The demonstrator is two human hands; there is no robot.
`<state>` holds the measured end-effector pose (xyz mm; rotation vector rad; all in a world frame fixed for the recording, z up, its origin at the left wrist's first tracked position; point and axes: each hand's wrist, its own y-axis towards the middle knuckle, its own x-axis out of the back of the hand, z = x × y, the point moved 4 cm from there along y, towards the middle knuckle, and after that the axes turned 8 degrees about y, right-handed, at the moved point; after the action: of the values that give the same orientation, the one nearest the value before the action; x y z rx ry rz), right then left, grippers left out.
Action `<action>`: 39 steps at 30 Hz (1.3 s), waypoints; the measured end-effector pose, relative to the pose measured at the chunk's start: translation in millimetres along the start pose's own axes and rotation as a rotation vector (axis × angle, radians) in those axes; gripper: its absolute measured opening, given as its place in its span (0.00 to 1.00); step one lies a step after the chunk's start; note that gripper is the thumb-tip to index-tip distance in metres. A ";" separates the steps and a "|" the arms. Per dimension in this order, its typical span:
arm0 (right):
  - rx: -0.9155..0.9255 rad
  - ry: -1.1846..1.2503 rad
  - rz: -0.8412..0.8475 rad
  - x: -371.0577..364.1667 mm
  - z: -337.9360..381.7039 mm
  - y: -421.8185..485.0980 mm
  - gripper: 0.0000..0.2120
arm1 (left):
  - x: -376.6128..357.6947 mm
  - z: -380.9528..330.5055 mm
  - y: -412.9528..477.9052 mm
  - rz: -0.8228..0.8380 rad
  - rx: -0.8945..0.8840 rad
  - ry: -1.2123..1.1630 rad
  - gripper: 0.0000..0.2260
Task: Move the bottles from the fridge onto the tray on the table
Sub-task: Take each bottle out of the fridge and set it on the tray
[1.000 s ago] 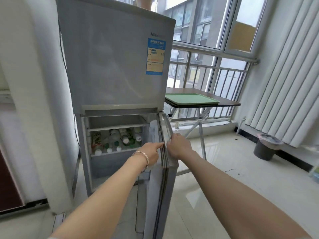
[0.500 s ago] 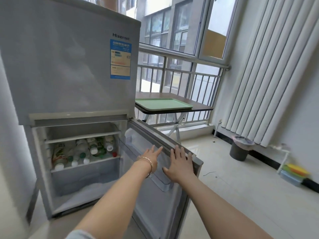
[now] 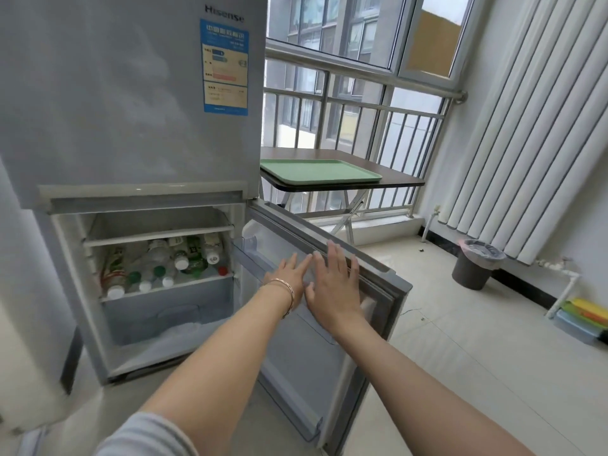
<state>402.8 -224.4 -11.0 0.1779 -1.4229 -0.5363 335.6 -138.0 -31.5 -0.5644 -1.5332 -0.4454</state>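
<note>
The grey fridge (image 3: pixel 131 93) stands at the left with its lower door (image 3: pixel 329 340) swung wide open to the right. Several bottles (image 3: pixel 164 264) with white, green and red caps lie on their sides on a shelf inside the lower compartment. My left hand (image 3: pixel 289 274), with a bracelet on the wrist, and my right hand (image 3: pixel 332 284) rest flat with fingers spread on the inner face of the open door, holding nothing. A pale green tray (image 3: pixel 319 172) lies bare on the dark table (image 3: pixel 404 182) behind the door, by the window.
A window railing (image 3: pixel 362 106) runs behind the table. White vertical blinds (image 3: pixel 526 126) cover the right wall. A grey bin (image 3: pixel 473 264) with a pink liner stands on the tiled floor below them. Coloured items (image 3: pixel 582 317) lie at the far right.
The lower door has swung from nearly edge-on to wide open. Both hands went from gripping its edge to lying flat on its inner face. The view has shifted right and closer.
</note>
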 end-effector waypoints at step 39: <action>-0.443 0.629 0.420 -399.8 171.9 273.1 0.30 | -132.9 388.5 170.6 -0.001 0.317 -0.083 0.24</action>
<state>282.6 228.1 -222.5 -0.2854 -0.6748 -0.3841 126.7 220.1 -192.2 -0.3385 -1.6434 -0.1748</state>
